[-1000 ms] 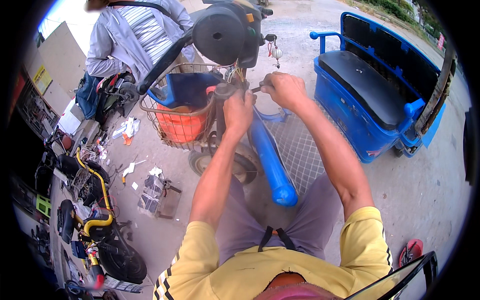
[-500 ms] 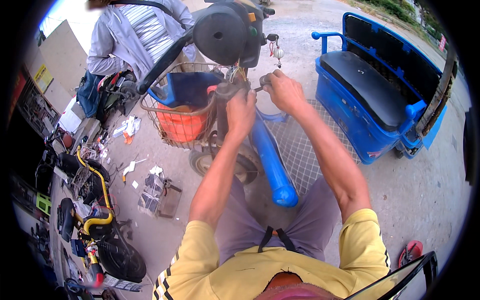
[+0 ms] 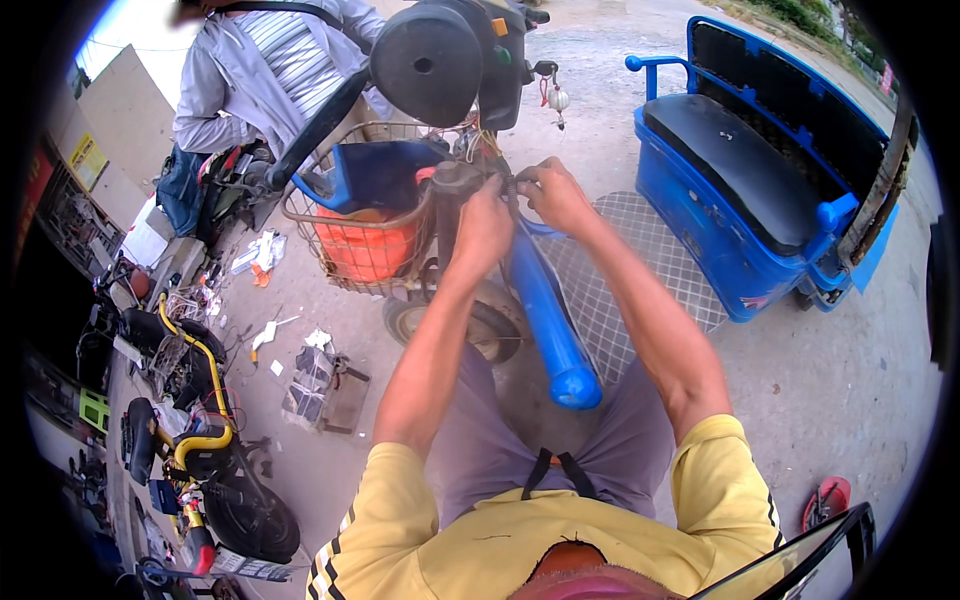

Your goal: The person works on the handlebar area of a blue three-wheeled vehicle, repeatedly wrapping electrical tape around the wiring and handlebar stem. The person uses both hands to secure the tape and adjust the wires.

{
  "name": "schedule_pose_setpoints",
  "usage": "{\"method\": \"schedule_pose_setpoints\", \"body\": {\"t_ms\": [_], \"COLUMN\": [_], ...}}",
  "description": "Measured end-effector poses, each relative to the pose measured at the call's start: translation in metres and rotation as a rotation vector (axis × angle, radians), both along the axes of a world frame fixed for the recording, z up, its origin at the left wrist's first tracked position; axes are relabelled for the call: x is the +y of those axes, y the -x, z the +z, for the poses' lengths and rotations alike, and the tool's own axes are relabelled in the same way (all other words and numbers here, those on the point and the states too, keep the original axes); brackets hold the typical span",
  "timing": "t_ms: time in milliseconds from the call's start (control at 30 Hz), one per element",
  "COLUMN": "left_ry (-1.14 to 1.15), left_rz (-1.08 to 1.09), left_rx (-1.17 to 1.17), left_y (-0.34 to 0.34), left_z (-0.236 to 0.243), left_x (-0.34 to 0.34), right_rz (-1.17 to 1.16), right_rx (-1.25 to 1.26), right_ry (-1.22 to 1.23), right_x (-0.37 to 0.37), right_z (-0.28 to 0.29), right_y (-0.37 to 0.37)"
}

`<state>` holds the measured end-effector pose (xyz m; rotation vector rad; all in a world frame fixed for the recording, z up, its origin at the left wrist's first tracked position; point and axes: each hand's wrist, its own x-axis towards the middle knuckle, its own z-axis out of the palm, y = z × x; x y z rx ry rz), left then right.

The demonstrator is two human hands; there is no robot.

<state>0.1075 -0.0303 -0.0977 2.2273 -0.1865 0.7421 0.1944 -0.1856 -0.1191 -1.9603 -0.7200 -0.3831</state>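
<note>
My left hand point(image 3: 482, 225) is closed at the top of the steering column of a three-wheeler, beside a dark metal fitting point(image 3: 455, 178); what its fingertips hold is hidden. My right hand point(image 3: 555, 200), fingers curled, grips a small dark tool or part point(image 3: 527, 185), its fingertips close to my left hand's. Thin loose wires point(image 3: 470, 143) hang just above both hands, under a dark round console point(image 3: 422, 65). A blue tubular frame point(image 3: 550, 340) runs down from the hands toward me. A wire basket point(image 3: 330, 265) with an orange container point(image 3: 365, 255) stands left of my left hand.
A blue bench seat point(image 3: 725, 175) is at right beside a chequered floor plate point(image 3: 610, 270). A person in a light jacket point(image 3: 235, 90) is at upper left. A yellow-framed bike point(image 3: 205, 445), a box point(image 3: 310, 390) and scattered scraps point(image 3: 260, 255) lie along the left.
My right hand has moved down and left, closer to my left hand, bringing the dark piece along. My left hand has shifted slightly to the right.
</note>
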Motion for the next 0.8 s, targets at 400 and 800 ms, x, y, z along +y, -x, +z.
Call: {"method": "schedule_pose_setpoints", "body": {"t_ms": [400,800], "left_ry": [-0.099,-0.366], "left_rz": [0.131,0.234], "left_rx": [-0.02,-0.098], "left_y": [0.005,0.011], "left_z": [-0.005,-0.021], "left_x": [-0.012,-0.016], "right_rz": [0.139,-0.125], "right_rx": [0.223,0.115], "right_ry": [-0.266,0.095], "right_x": [0.009,0.007], "right_z": [-0.015,0.016], "right_y": [0.032,0.053]}}
